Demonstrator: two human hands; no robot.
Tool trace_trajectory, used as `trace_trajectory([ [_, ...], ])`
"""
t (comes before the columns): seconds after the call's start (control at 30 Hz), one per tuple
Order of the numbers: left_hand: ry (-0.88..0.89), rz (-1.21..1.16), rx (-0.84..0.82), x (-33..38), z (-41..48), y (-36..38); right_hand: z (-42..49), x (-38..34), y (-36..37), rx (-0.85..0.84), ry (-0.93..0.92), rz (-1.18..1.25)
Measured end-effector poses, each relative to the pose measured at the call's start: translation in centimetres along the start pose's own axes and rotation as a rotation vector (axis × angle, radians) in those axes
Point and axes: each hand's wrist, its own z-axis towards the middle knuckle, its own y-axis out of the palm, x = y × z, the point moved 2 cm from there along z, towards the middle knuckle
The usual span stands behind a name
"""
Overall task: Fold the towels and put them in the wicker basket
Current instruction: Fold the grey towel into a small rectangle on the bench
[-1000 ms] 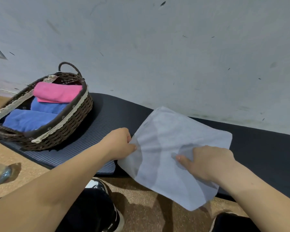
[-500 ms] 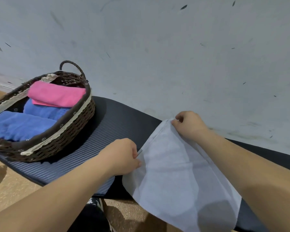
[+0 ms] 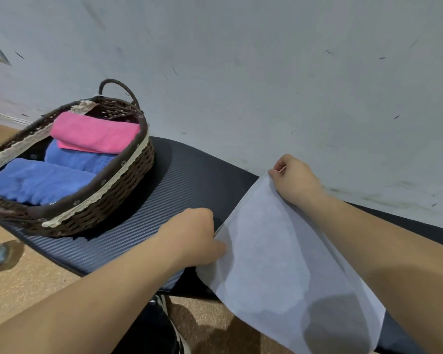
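Between left grip (image 3: 192, 238) and right grip (image 3: 293, 178) — pale towel (image 3: 279, 267), corner to corner

no readable text, labels or signs

One wicker basket (image 3: 92, 213); one pink towel (image 3: 95, 132); two blue towels (image 3: 36, 180) (image 3: 79, 159); one pale towel (image 3: 279, 264); two hands (image 3: 189, 236) (image 3: 297, 180).

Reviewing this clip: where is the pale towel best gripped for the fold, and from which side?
Along its left edge, at the far corner and partway down, pinched from the wicker basket side. The pale towel is thin and limp, spread on the mat, so only edges offer a pinch. The right hand and left hand pinch there, likely well placed.
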Motion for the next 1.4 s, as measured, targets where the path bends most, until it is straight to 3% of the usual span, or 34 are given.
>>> trace_trajectory([
  [0.13, -0.025, 0.049, -0.022, 0.4, -0.2, 0.6, -2.4, 0.5, -1.0, 0.071, -0.111, -0.017],
  [0.3, 0.066, -0.035, 0.0, 0.9, -0.9, 0.6, -8.3, 3.4, -3.4, -0.084, -0.28, -0.194],
  [0.4, 0.074, -0.126, -0.014, 0.8, -1.4, -0.3, -11.9, 6.9, -4.0, -0.196, -0.235, -0.351],
  [0.6, 0.042, -0.204, -0.127, 0.4, -1.1, -1.6, -14.3, 11.5, -4.4, -0.326, -0.076, -0.413],
  [0.77, 0.1, 0.016, 0.161, 0.8, 2.2, -2.8, -16.9, 10.7, -5.1, -0.359, 0.05, -0.59],
  [0.93, 0.218, 0.168, 0.39, 4.3, 1.5, -1.5, -19.0, 10.1, -6.8, -0.397, 0.334, -0.761],
  [1.0, 0.343, 0.18, 0.339, 6.9, -1.0, -0.1, -19.6, 9.9, -8.2, -0.424, 0.352, -0.821],
  [1.1, 0.507, 0.261, 0.111, 10.4, -5.2, 3.1, -20.9, 10.0, -10.0, -0.471, 0.265, -0.813],
  [1.23, 0.529, 0.427, -0.16, 12.3, -8.6, 7.2, -23.9, 10.2, -9.8, -0.555, 0.019, -0.613],
  [1.4, 0.541, 0.445, -0.063, 11.9, -7.5, 8.0, -24.8, 12.0, -6.5, -0.714, -0.017, -0.488],
])
